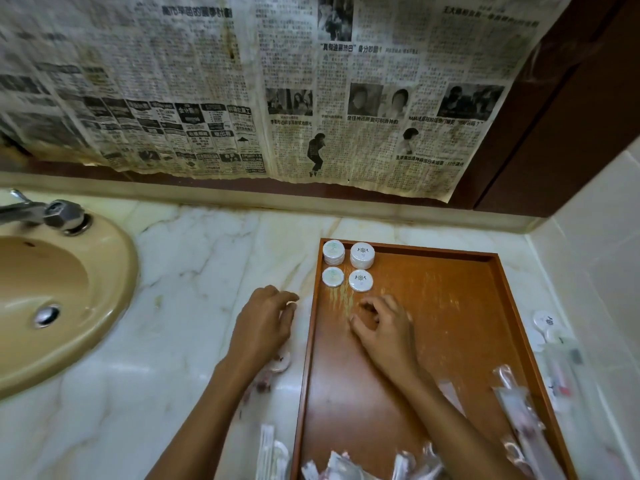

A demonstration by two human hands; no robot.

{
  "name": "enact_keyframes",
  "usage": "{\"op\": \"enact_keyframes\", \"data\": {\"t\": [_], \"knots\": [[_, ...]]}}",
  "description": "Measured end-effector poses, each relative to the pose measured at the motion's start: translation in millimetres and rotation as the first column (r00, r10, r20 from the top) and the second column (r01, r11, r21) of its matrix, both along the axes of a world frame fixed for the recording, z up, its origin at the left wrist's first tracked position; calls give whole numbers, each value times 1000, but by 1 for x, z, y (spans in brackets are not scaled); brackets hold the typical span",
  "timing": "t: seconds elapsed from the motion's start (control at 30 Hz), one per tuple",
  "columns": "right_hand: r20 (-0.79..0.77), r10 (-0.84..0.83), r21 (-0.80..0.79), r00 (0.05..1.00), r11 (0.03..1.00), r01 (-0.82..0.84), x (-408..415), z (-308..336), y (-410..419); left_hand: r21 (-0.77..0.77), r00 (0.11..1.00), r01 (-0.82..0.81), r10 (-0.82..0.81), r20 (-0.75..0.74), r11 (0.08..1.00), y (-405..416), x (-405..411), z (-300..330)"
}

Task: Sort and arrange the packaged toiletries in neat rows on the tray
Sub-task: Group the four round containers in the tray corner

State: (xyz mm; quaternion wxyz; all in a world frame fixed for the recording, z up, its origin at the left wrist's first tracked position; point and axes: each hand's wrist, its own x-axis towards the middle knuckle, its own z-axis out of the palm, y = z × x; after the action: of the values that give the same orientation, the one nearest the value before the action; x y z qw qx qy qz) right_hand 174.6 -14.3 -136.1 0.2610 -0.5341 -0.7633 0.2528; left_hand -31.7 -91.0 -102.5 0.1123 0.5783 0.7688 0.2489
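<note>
Both empty: left hand (265, 318) loosely curled on the counter, right hand (382, 323) relaxed over the tray (450, 327). Best to fetch the next round soap (281, 362) and set it squarely below the four placed soaps (348, 268).

tray (450, 306) centre open; round soaps (347, 268) block far-left corner.

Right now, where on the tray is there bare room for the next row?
The tray is bare right of the round packets, across to its right wall, and behind the right hand. Its near end is crowded with plastic-wrapped sachets.
</note>
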Motion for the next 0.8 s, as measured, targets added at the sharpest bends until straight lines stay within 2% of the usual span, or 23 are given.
{"op": "enact_keyframes", "data": {"t": [0.17, 0.33, 0.5, 0.6, 0.67, 0.73, 0.8], "knots": [[-48, 18, -78, 999, 997, -21, -5, 5, -58, -272, 994, 110, -104, 39, 956, -46, -18, 9], [-54, 43, -143, 998, 988, -50, -9, 14, -89, -361, 974, 190, -220, -44, 913, -61, -8, 19], [-80, 104, -176, 991, 977, -116, -4, 19, -105, -289, 992, 125, -124, 22, 949, -73, 6, 27], [-63, 177, -170, 982, 968, -185, -6, 23, -113, -228, 984, 113, -78, 160, 967, -88, 11, 26], [-50, 220, -164, 974, 960, -226, -11, 30, -116, -192, 979, 104, -67, 191, 976, -100, 11, 24], [31, 266, -144, 963, 955, -259, -19, 37, -115, -122, 981, 67, -44, 187, 990, -113, 12, 24], [198, 330, -159, 923, 940, -302, -28, 43, -115, -58, 993, 55, -48, 105, 997, -128, 16, 25]]}}
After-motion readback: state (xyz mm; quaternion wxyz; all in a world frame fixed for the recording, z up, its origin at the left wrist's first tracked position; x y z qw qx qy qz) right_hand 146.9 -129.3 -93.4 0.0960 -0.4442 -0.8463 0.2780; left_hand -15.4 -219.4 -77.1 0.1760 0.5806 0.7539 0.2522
